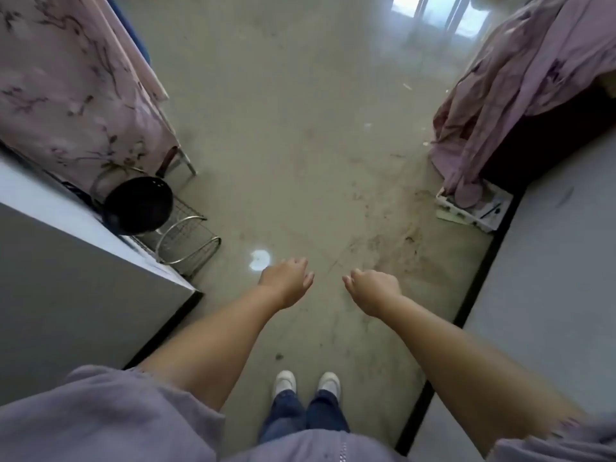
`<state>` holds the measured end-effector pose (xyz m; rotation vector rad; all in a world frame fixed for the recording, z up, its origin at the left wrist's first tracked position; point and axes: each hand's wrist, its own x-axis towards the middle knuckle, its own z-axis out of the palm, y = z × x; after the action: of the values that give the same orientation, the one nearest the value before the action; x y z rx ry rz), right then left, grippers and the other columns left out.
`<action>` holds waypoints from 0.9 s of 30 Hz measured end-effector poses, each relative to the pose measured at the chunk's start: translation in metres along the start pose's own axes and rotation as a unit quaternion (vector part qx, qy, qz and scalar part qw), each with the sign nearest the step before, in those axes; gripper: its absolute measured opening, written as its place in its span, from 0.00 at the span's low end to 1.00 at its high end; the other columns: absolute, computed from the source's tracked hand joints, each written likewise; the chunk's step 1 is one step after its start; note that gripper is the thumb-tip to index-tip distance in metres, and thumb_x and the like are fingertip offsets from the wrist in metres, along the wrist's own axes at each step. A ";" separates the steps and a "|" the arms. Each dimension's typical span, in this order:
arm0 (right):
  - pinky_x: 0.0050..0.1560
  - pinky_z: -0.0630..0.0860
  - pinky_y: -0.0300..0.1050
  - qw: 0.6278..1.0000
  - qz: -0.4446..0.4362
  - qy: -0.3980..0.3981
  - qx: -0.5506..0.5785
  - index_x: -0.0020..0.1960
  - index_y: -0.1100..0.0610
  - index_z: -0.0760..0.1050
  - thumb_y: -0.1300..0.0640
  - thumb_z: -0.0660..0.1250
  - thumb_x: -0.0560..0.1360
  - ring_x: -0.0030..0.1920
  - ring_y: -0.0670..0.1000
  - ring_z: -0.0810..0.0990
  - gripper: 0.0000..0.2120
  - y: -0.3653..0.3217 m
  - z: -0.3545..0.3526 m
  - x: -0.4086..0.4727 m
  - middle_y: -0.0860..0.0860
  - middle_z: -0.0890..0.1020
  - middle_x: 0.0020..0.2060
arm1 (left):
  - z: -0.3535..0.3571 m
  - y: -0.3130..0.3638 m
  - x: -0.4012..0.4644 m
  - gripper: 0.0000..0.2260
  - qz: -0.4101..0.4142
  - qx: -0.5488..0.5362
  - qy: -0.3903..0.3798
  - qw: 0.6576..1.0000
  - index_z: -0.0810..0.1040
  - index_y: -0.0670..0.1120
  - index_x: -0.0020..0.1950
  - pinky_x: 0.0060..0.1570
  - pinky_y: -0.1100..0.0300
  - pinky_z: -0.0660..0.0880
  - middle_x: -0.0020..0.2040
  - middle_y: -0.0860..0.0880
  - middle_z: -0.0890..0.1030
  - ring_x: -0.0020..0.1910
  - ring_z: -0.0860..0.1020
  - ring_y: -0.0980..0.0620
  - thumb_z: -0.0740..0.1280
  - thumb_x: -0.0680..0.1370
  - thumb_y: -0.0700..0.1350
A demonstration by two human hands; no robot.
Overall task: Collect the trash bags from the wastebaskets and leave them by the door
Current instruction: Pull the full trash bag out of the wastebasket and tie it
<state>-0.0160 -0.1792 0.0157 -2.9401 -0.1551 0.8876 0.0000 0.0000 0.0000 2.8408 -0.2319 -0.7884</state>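
No trash bag or wastebasket shows in the head view. My left hand (287, 281) hangs out in front of me over the grey floor, fingers loosely curled, holding nothing. My right hand (372, 291) is level with it a little to the right, fingers also curled inward and empty. Both forearms reach forward from lilac sleeves. My two white shoes (305, 385) stand on the floor below the hands.
A grey wall corner (83, 295) juts in at the left, with a black pan (138, 205) on a wire rack (186, 240) beside it. Pink floral curtains (66, 95) hang at left, lilac cloth (500, 111) at right above a white box (473, 213). A grey wall (550, 278) runs along the right.
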 end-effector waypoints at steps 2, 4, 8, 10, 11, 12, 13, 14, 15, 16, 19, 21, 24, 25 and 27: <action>0.53 0.74 0.50 0.999 -0.004 -0.038 -0.012 0.63 0.57 0.70 0.49 0.44 0.83 0.59 0.58 0.78 0.20 0.004 0.003 0.002 0.56 0.78 0.60 | 0.006 0.004 0.003 0.19 -0.014 -0.004 -0.026 1.000 0.70 0.43 0.63 0.57 0.49 0.71 0.63 0.40 0.74 0.62 0.73 0.40 0.52 0.81 0.54; 0.54 0.73 0.50 0.998 0.005 -0.059 -0.008 0.63 0.57 0.70 0.48 0.45 0.83 0.59 0.57 0.77 0.21 0.008 0.008 0.007 0.56 0.77 0.60 | 0.015 0.004 0.007 0.18 -0.019 -0.010 -0.050 0.999 0.71 0.42 0.60 0.57 0.48 0.72 0.62 0.40 0.74 0.61 0.73 0.40 0.52 0.81 0.54; 0.56 0.73 0.50 0.994 -0.005 -0.099 -0.043 0.65 0.57 0.70 0.50 0.46 0.83 0.61 0.58 0.76 0.20 0.010 0.005 0.020 0.56 0.76 0.62 | 0.022 0.002 0.021 0.19 -0.017 -0.014 -0.090 0.996 0.73 0.42 0.56 0.55 0.48 0.74 0.58 0.39 0.77 0.57 0.76 0.39 0.53 0.81 0.55; 0.58 0.73 0.51 0.991 -0.021 -0.115 -0.067 0.66 0.57 0.69 0.54 0.46 0.83 0.62 0.58 0.76 0.19 0.010 -0.004 0.030 0.56 0.75 0.63 | 0.014 -0.001 0.032 0.19 -0.022 -0.017 -0.101 0.994 0.74 0.41 0.55 0.53 0.49 0.73 0.56 0.39 0.78 0.55 0.76 0.38 0.52 0.81 0.54; 0.59 0.74 0.51 0.990 -0.026 -0.119 -0.075 0.66 0.58 0.69 0.54 0.46 0.83 0.62 0.58 0.75 0.19 0.010 -0.010 0.037 0.56 0.75 0.64 | 0.009 -0.004 0.038 0.19 -0.024 -0.022 -0.103 0.994 0.74 0.41 0.55 0.53 0.49 0.73 0.56 0.39 0.78 0.54 0.76 0.38 0.52 0.81 0.54; 0.59 0.74 0.52 0.989 -0.030 -0.120 -0.082 0.66 0.58 0.69 0.54 0.46 0.83 0.62 0.58 0.75 0.19 0.010 -0.016 0.047 0.56 0.75 0.64 | 0.003 -0.008 0.046 0.19 -0.029 -0.028 -0.106 0.994 0.73 0.41 0.55 0.53 0.49 0.73 0.56 0.39 0.78 0.54 0.76 0.38 0.52 0.81 0.54; 0.59 0.74 0.52 0.988 -0.033 -0.120 -0.086 0.67 0.58 0.69 0.54 0.47 0.83 0.62 0.58 0.75 0.19 0.009 -0.024 0.057 0.56 0.75 0.64 | -0.003 -0.013 0.055 0.19 -0.031 -0.035 -0.107 0.993 0.74 0.41 0.55 0.53 0.49 0.73 0.55 0.39 0.78 0.53 0.76 0.39 0.52 0.81 0.54; 0.59 0.73 0.52 0.988 -0.034 -0.122 -0.090 0.67 0.57 0.69 0.55 0.47 0.83 0.63 0.58 0.75 0.18 0.007 -0.032 0.069 0.56 0.75 0.64 | -0.010 -0.018 0.065 0.19 -0.033 -0.042 -0.109 0.993 0.74 0.41 0.54 0.52 0.49 0.73 0.54 0.39 0.78 0.52 0.77 0.39 0.52 0.81 0.54; 0.60 0.73 0.52 0.987 -0.038 -0.125 -0.097 0.67 0.57 0.69 0.56 0.47 0.83 0.63 0.58 0.75 0.18 0.005 -0.040 0.081 0.56 0.74 0.64 | -0.017 -0.023 0.076 0.19 -0.033 -0.046 -0.110 0.992 0.74 0.41 0.53 0.52 0.48 0.74 0.54 0.39 0.79 0.51 0.77 0.39 0.52 0.81 0.54; 0.60 0.73 0.52 0.985 -0.044 -0.126 -0.106 0.68 0.57 0.69 0.57 0.47 0.83 0.63 0.58 0.74 0.18 0.003 -0.049 0.096 0.56 0.74 0.65 | -0.024 -0.029 0.088 0.18 -0.037 -0.048 -0.109 0.992 0.74 0.41 0.53 0.52 0.48 0.74 0.54 0.39 0.79 0.51 0.77 0.39 0.52 0.81 0.54; 0.62 0.72 0.52 0.984 -0.055 -0.124 -0.116 0.69 0.56 0.68 0.57 0.46 0.83 0.66 0.57 0.72 0.18 -0.006 -0.085 0.142 0.55 0.72 0.67 | -0.056 -0.049 0.129 0.18 -0.038 -0.043 -0.099 0.993 0.74 0.42 0.53 0.50 0.50 0.72 0.54 0.39 0.79 0.52 0.77 0.39 0.52 0.81 0.54; 0.63 0.72 0.53 0.984 -0.053 -0.124 -0.118 0.70 0.56 0.67 0.57 0.46 0.83 0.67 0.57 0.72 0.19 -0.015 -0.113 0.174 0.54 0.72 0.68 | -0.084 -0.064 0.155 0.19 -0.033 -0.030 -0.092 0.995 0.74 0.42 0.55 0.50 0.51 0.72 0.55 0.39 0.79 0.53 0.77 0.39 0.52 0.81 0.54; 0.63 0.72 0.53 0.986 -0.046 -0.119 -0.105 0.70 0.56 0.67 0.56 0.45 0.84 0.67 0.57 0.72 0.19 -0.029 -0.155 0.222 0.54 0.71 0.68 | -0.127 -0.087 0.193 0.18 -0.021 -0.008 -0.087 0.996 0.73 0.41 0.55 0.51 0.51 0.72 0.57 0.39 0.78 0.55 0.76 0.39 0.52 0.81 0.53; 0.63 0.72 0.52 0.988 -0.044 -0.115 -0.098 0.70 0.56 0.67 0.56 0.45 0.84 0.66 0.57 0.72 0.19 -0.033 -0.168 0.239 0.55 0.71 0.68 | -0.141 -0.094 0.205 0.18 -0.018 0.002 -0.088 0.996 0.73 0.41 0.56 0.52 0.51 0.72 0.58 0.39 0.78 0.56 0.76 0.39 0.52 0.81 0.53; 0.62 0.72 0.51 0.990 -0.037 -0.110 -0.084 0.69 0.57 0.67 0.55 0.46 0.83 0.65 0.58 0.73 0.19 -0.040 -0.194 0.270 0.55 0.72 0.67 | -0.166 -0.108 0.228 0.18 -0.023 0.017 -0.089 0.996 0.72 0.41 0.57 0.52 0.52 0.71 0.59 0.39 0.77 0.57 0.76 0.39 0.51 0.81 0.52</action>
<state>0.3119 -0.1154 0.0327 -2.9548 -0.3640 1.2423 0.2904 0.0818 0.0035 2.8184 -0.2074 -1.0580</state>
